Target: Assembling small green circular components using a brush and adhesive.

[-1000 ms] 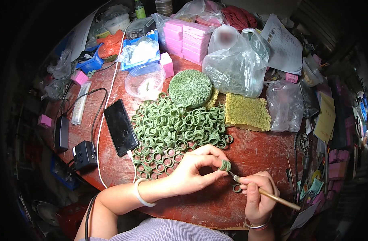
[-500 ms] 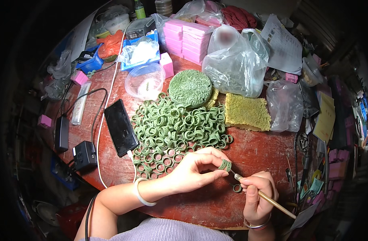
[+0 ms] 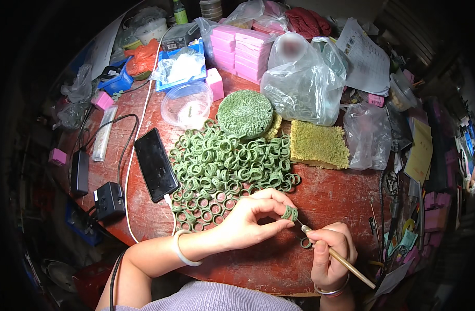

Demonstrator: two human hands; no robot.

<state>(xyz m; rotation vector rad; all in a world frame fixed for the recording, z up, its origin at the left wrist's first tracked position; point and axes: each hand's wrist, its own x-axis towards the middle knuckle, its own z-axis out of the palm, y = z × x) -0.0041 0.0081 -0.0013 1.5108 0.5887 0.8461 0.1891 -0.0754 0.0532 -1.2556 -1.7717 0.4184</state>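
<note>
Between thumb and fingers, my left hand pinches a green openwork ring. My right hand is closed round a slim tool with a wooden handle, a metal collar and a thin tip. That tip points up and left at the ring, close to it or touching; I cannot tell which. A single loose green ring lies on the table beside my right fingertips. Beyond my left hand spreads a large pile of similar green rings.
A round green textured pad and a yellow sponge lie behind the pile on the red table. Left of it are a black phone with a cable and a clear tub. Pink blocks and a plastic bag stand farther back.
My right hand and the tool have shifted slightly left, with the handle's lower end moving the same way. My left hand and its ring have barely moved.
</note>
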